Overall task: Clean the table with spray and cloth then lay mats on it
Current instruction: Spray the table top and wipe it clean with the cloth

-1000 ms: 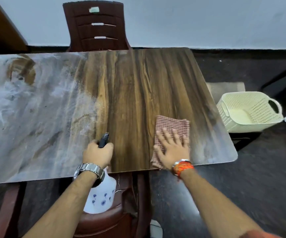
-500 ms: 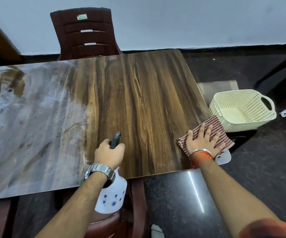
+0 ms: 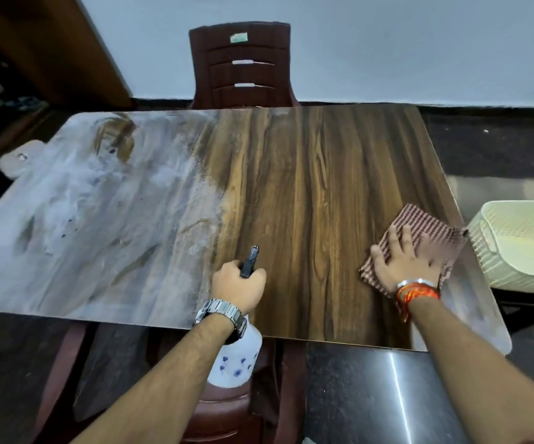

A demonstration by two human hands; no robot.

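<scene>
A wooden table [image 3: 307, 193] fills the view; its left half is smeared with whitish dust, its right half shows bare dark grain. My left hand [image 3: 238, 285] grips the black trigger head of a white spray bottle [image 3: 236, 363] with blue flowers, held at the table's near edge, nozzle pointing over the tabletop. My right hand [image 3: 401, 262] lies flat, fingers spread, on a red-and-white checked cloth [image 3: 425, 232] pressed on the table near its right edge. No mats are in view.
A dark red plastic chair [image 3: 241, 65] stands behind the table's far edge, another chair [image 3: 224, 408] sits below me at the near edge. A cream perforated basket [image 3: 522, 248] rests on the dark floor right of the table. A wooden door [image 3: 50, 43] stands at the back left.
My right hand slid the cloth from the table's near middle to its right edge, overhanging the near right corner on the way. The left hand kept the spray bottle at the near edge. My view shifted.
</scene>
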